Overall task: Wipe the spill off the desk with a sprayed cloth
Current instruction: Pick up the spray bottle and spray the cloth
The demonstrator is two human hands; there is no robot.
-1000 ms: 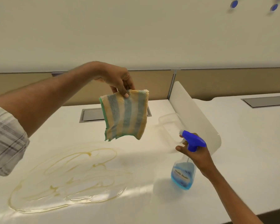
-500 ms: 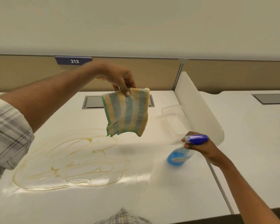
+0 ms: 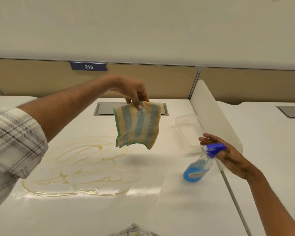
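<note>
Fingers (image 3: 140,106) of the left hand (image 3: 133,91) are pinching the striped cloth (image 3: 138,125) by its top edge, dangling it above the desk (image 3: 160,210), just beyond the yellowish spill (image 3: 80,167). Right hand (image 3: 228,155) is lying loosely open against the spray bottle (image 3: 201,164), which is leaning on the desk. Judging from this, spraying is the step underway; next, the wetted cloth needs lowering onto the spill.

Your right hand (image 3: 228,155) has opened: the fingers (image 3: 209,139) that were wrapped around the spray bottle (image 3: 200,165) half a second ago are now extended flat beside its blue trigger head. The bottle, previously lifted and strongly tilted, now stands lower and nearer upright.
</note>
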